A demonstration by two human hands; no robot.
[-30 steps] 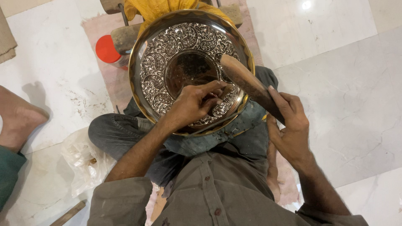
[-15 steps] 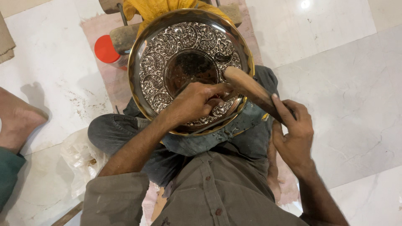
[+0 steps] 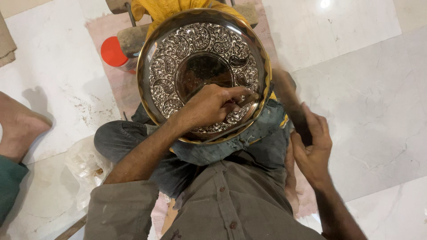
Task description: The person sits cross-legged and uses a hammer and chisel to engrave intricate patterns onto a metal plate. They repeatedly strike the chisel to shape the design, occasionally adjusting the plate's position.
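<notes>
A large round metal plate with an embossed floral band and a golden rim rests on my lap, propped against a yellow cloth. My left hand lies on the plate's lower right part, fingers pinched on a small tool held against the embossing. My right hand is off the plate's right edge, gripping a wooden mallet that is blurred with motion.
A red-lidded container stands on a pink mat at the upper left, beside a wooden block. Another person's bare foot rests on the marble floor at the left. A crumpled plastic bag lies by my left knee.
The mallet in my right hand has swung back to the right, away from the plate's rim. My left hand has stayed on the embossed band with the small tool.
</notes>
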